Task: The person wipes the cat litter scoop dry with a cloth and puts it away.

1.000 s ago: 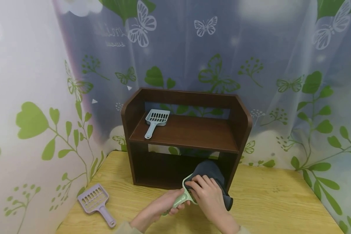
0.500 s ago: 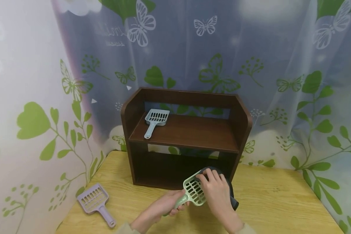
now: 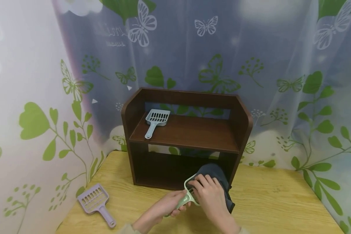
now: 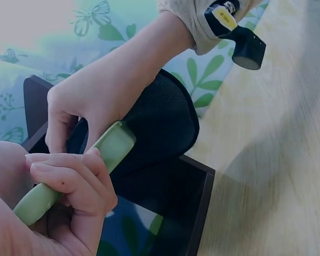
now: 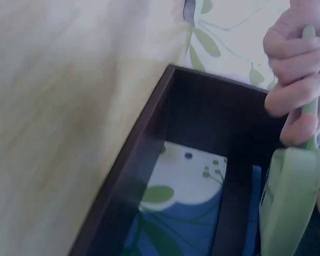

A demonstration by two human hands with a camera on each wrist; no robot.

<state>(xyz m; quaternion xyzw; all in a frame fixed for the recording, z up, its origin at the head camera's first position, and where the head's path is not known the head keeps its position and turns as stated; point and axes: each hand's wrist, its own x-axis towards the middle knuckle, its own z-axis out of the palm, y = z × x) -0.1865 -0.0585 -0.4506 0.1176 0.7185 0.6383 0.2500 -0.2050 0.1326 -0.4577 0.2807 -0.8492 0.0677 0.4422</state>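
While the left hand (image 3: 172, 202) grips a green scoop (image 3: 188, 197) in front of the shelf (image 3: 190, 135), the right hand (image 3: 210, 195) pinches dark cloth (image 3: 213, 171) against it. Wiping looks unfinished; a grey scoop (image 3: 155, 123) lies shelved.

A brown shelf (image 3: 196, 131) stands on a wood table (image 3: 275, 198) before curtains (image 3: 175, 48) printed with leaves and butterflies.
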